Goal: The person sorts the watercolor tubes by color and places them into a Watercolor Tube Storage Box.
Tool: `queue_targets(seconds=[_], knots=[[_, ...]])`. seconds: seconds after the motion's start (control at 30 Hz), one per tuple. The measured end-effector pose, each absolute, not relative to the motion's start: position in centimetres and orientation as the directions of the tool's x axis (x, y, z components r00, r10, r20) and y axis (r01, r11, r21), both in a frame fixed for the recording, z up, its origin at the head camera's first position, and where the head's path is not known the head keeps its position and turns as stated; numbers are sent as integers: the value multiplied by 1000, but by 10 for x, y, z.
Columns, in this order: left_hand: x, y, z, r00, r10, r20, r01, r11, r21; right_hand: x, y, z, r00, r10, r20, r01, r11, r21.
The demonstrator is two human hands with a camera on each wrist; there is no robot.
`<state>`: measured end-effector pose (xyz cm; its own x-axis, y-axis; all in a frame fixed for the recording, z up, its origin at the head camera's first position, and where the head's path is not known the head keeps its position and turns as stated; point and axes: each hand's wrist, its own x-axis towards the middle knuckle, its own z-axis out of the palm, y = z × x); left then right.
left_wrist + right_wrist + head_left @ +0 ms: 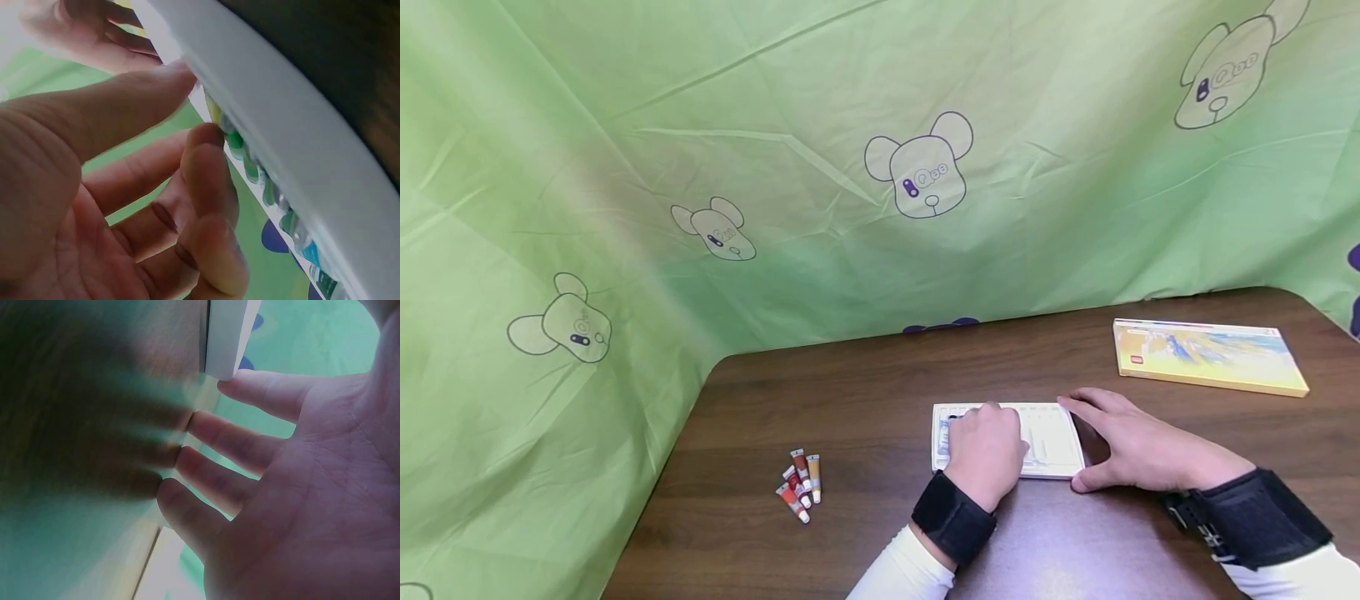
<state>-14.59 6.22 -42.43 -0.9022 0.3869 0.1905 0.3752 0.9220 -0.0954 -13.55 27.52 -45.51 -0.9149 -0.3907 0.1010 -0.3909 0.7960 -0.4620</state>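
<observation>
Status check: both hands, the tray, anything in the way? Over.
Left hand over white tray holding paint tubes, grip unclear. Right hand spread, touching tray's right end. Four loose tubes and box lie clear of tray.

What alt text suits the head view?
A person's left hand works over a white tray of paint tubes, the right hand spanning its right end. Four loose tubes lie left on the wooden table, a yellow box back right.
</observation>
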Motion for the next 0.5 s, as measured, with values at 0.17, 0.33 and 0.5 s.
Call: queue_targets(seconds=[0.17, 0.33, 0.5], knots=[[-147, 61, -426, -899, 388, 203, 372, 921, -113, -136, 275, -456, -915, -390, 101, -390, 794, -466], [-147, 63, -426, -896, 391, 209, 373, 920, -120, -136, 275, -456, -916, -389, 102, -390, 795, -465], [-147, 64, -426, -901, 384, 204, 366, 923, -121, -136, 275, -456, -914, -394, 101, -393, 795, -462]])
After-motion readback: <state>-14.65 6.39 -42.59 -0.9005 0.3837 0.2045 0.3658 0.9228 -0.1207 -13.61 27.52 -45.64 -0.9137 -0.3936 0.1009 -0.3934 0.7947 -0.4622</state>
